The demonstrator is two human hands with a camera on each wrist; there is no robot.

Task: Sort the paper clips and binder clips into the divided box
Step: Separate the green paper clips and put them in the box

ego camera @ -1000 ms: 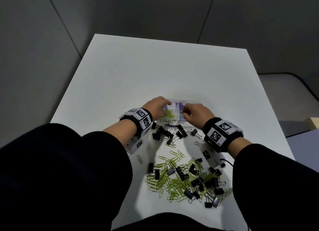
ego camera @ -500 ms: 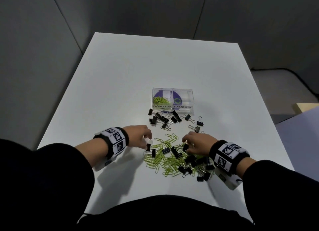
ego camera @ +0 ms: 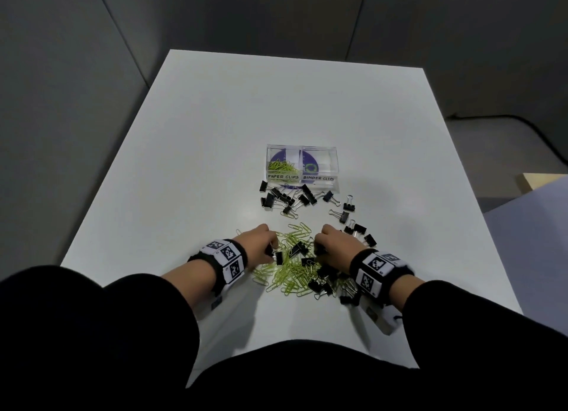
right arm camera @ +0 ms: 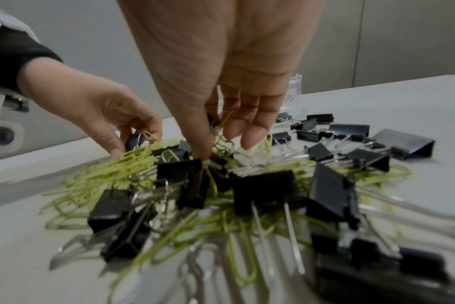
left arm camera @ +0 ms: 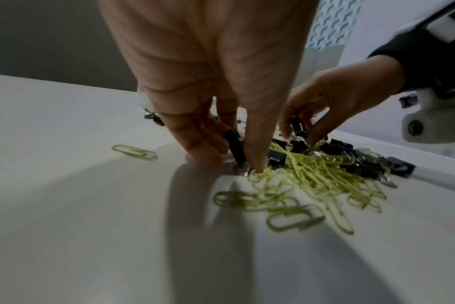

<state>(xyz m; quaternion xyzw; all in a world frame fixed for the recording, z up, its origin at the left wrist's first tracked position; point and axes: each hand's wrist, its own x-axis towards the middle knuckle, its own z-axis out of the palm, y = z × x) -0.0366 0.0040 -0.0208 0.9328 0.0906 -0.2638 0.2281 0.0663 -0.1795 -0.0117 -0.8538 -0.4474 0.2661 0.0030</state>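
While both hands work at the mixed pile [ego camera: 302, 269] of yellow-green paper clips and black binder clips, the clear divided box [ego camera: 302, 168] stands well beyond that pile on the white bench [ego camera: 215, 140], upright, its two compartments labelled "PAPER CLIPS" and "BINDER CLIPS". A small heap of green paper clips [ego camera: 281, 166] lies in the paper-clip compartment; what the binder-clip compartment holds cannot be made out. Between the box and the pile lies a loose scatter of binder clips [ego camera: 287, 200], the nearest of them just beside the box's front wall.

The left hand [ego camera: 256, 241] is at the pile's left edge, its fingers [left arm camera: 195, 144] curled down and pinching a black binder clip [left arm camera: 235, 148] against the thumb, whose tip touches the bench among the paper clips. The right hand [ego camera: 336, 241] is at the pile's right side, fingers [right arm camera: 249, 131] bent downward, thumb and forefinger closed on a binder clip's wire handle [right arm camera: 221, 144] tangled with green clips. A single paper clip [left arm camera: 134, 152] lies apart, left of the pile.
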